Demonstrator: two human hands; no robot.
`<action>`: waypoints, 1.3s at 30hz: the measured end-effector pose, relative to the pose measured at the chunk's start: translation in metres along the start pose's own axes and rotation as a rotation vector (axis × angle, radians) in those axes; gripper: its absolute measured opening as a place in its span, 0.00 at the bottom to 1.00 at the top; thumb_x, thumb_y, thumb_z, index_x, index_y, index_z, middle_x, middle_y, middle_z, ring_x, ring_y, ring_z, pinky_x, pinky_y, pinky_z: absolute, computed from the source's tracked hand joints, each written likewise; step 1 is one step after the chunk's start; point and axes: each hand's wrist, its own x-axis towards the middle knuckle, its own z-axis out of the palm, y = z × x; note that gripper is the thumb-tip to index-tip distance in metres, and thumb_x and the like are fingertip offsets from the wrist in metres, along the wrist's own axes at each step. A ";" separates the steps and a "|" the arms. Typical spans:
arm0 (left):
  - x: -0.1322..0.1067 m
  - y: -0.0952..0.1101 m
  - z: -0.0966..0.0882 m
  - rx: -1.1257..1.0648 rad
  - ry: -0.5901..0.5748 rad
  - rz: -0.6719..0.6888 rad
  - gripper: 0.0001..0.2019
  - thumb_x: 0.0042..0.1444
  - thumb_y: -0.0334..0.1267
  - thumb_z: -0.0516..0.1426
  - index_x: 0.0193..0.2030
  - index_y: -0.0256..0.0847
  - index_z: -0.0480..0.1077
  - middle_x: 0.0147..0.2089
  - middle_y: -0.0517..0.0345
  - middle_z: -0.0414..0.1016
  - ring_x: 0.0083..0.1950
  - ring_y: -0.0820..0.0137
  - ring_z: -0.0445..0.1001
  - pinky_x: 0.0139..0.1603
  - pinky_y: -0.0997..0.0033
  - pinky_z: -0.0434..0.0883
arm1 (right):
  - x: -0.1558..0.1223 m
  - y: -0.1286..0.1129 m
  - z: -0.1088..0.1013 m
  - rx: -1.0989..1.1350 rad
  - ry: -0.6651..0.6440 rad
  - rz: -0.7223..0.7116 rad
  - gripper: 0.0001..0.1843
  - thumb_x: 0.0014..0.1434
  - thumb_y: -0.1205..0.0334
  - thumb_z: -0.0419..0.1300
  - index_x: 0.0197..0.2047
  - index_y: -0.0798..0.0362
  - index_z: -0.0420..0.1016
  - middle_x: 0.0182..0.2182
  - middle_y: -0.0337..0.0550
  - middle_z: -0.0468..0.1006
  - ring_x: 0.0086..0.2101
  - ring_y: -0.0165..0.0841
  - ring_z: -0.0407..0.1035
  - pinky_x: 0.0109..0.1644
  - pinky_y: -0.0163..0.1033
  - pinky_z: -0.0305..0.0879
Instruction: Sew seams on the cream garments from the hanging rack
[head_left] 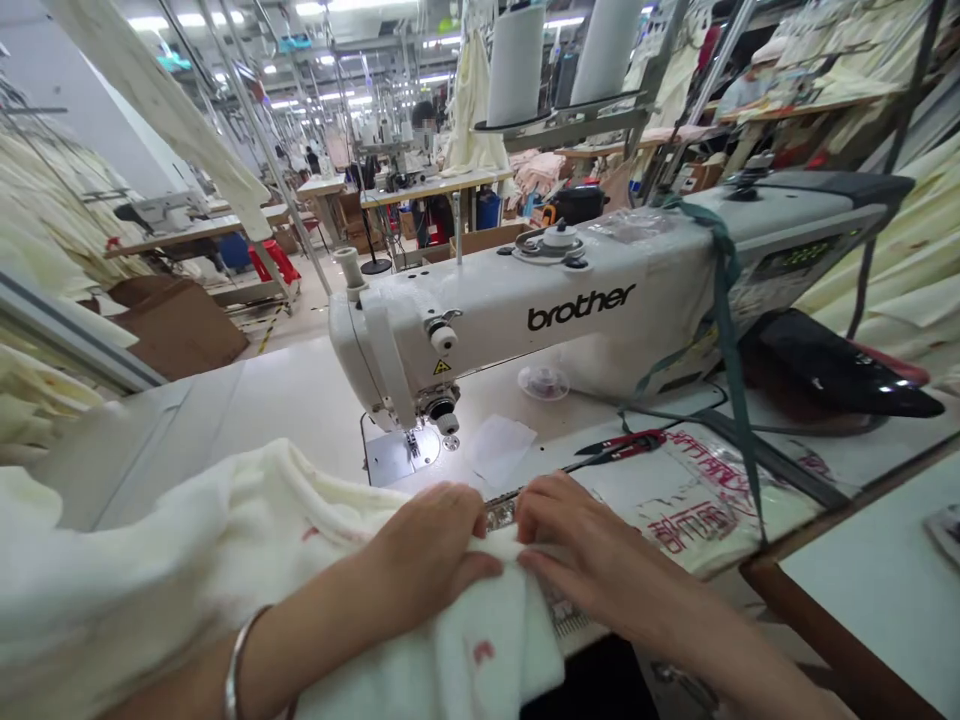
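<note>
Cream fabric (225, 540) with small red marks, white sewing machine (570, 300) with black lettering, red-handled snips (622, 445).

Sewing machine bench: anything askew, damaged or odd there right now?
Nothing damaged. A green strap hangs over the sewing machine and trails across the table; red snips lie loose. Both hands press the cream fabric.

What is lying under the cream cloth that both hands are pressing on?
Under the cream cloth, between the left hand and right hand, a metal ruler shows on the sewing table. The rest of it is covered.
</note>
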 end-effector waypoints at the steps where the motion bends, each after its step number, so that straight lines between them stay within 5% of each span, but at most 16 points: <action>1: -0.008 -0.008 -0.003 -0.038 -0.009 -0.033 0.08 0.57 0.39 0.58 0.39 0.40 0.64 0.40 0.56 0.72 0.41 0.64 0.70 0.41 0.66 0.65 | 0.007 -0.006 0.000 0.048 -0.037 0.003 0.09 0.53 0.77 0.55 0.33 0.54 0.64 0.37 0.40 0.67 0.44 0.34 0.61 0.47 0.38 0.57; 6: -0.040 -0.036 -0.017 -0.200 0.026 -0.033 0.08 0.63 0.42 0.51 0.47 0.44 0.65 0.44 0.60 0.74 0.44 0.66 0.72 0.45 0.67 0.65 | 0.041 -0.027 -0.003 0.233 -0.239 0.084 0.02 0.56 0.68 0.58 0.31 0.53 0.68 0.29 0.35 0.70 0.32 0.30 0.64 0.33 0.34 0.55; 11: -0.040 -0.035 -0.018 -0.141 0.076 -0.008 0.13 0.63 0.46 0.50 0.43 0.41 0.69 0.43 0.56 0.75 0.45 0.64 0.72 0.46 0.65 0.65 | 0.053 -0.025 -0.006 0.359 -0.380 0.114 0.03 0.56 0.65 0.58 0.32 0.55 0.67 0.26 0.37 0.74 0.29 0.30 0.68 0.29 0.31 0.59; 27: -0.039 -0.011 -0.014 -0.321 0.151 -0.049 0.09 0.56 0.42 0.55 0.35 0.40 0.73 0.36 0.59 0.76 0.38 0.67 0.71 0.39 0.70 0.63 | 0.031 -0.035 -0.008 0.348 -0.267 0.142 0.03 0.49 0.69 0.56 0.30 0.55 0.66 0.26 0.38 0.72 0.27 0.29 0.67 0.26 0.30 0.63; 33: -0.037 -0.010 -0.015 -0.503 0.197 -0.152 0.07 0.52 0.40 0.55 0.29 0.39 0.69 0.31 0.60 0.73 0.34 0.69 0.68 0.36 0.71 0.63 | 0.036 -0.035 -0.016 0.322 -0.333 0.094 0.19 0.51 0.60 0.63 0.47 0.52 0.68 0.33 0.37 0.72 0.33 0.30 0.67 0.32 0.32 0.63; 39: -0.035 -0.016 -0.018 -0.555 0.201 -0.234 0.08 0.52 0.42 0.56 0.31 0.39 0.70 0.33 0.59 0.74 0.36 0.68 0.69 0.37 0.70 0.63 | 0.055 -0.024 -0.009 0.358 -0.374 0.098 0.04 0.53 0.63 0.59 0.32 0.55 0.70 0.23 0.36 0.71 0.26 0.30 0.69 0.28 0.31 0.60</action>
